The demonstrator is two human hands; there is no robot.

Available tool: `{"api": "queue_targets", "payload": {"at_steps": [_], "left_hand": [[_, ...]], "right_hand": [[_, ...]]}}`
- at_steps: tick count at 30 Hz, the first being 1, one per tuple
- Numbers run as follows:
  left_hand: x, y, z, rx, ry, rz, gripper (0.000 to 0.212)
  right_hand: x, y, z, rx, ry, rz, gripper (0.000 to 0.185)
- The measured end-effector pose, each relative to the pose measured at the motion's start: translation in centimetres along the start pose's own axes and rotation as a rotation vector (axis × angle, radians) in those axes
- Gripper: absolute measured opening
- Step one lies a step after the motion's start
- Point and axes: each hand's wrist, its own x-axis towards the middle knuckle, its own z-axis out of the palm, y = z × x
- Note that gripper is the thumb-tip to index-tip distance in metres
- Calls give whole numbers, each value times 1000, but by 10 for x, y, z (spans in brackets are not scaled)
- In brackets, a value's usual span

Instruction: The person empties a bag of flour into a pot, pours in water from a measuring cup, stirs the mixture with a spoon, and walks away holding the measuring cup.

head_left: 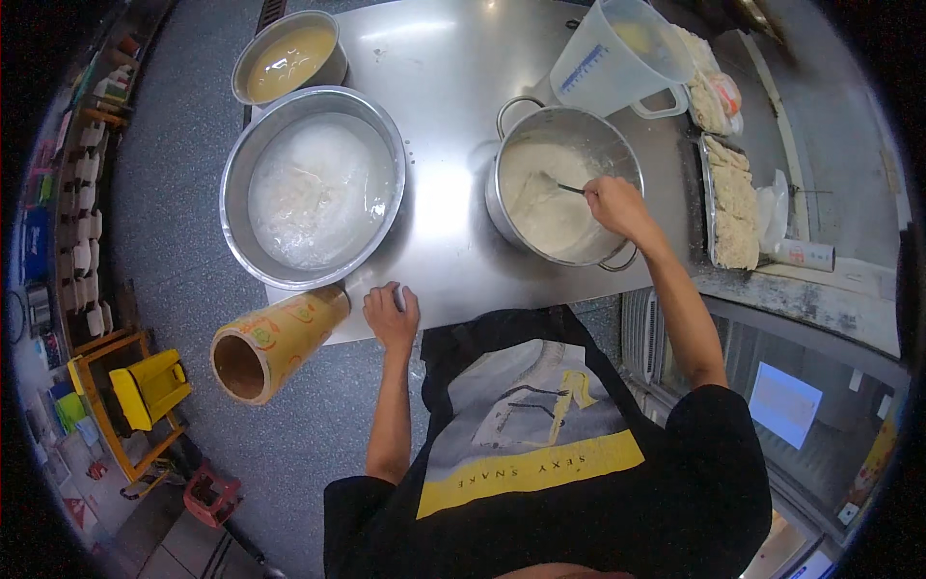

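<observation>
My right hand [617, 206] grips the dark handle of a stirring utensil [571, 189]. The utensil's head is sunk in a thick, pale batter-like mixture [546, 221] and cannot be made out clearly. That mixture fills the lower part of a steel pot [499, 210] with two loop handles. My left hand [391, 317] rests at the table's near edge, holding nothing, with thumb and fingers apart. Just left of it lies a big roll of cling film [289, 340], its hollow core facing me. A wide metal basin [233, 217] beyond the roll holds cloudy, whitish liquid.
A smaller metal bowl [242, 54] of yellowish liquid stands behind the basin. Past the pot is a clear plastic measuring jug [589, 69]. Along the right side sit a tray of crumbly pale blocks [731, 206] and a cylindrical can [806, 255]. The steel table [441, 174] lies beneath the vessels.
</observation>
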Motion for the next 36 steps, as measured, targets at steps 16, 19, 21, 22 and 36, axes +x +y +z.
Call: {"api": "queue_targets", "payload": {"at_steps": [16, 19, 21, 22, 36], "left_hand": [[-1, 3, -1, -9, 3, 10, 16], [-2, 0, 0, -17, -16, -3, 16], [-3, -1, 0, -9, 5, -12, 16], [-3, -2, 0, -10, 6, -16, 16], [-1, 0, 1, -38, 14, -10, 18]], "right_hand": [[46, 18, -1, -230, 82, 179, 20], [52, -13, 31, -85, 94, -73, 17], [32, -28, 34, -90, -22, -162, 16], [24, -33, 32, -94, -138, -255, 16], [52, -13, 14, -208, 48, -64, 14]]}}
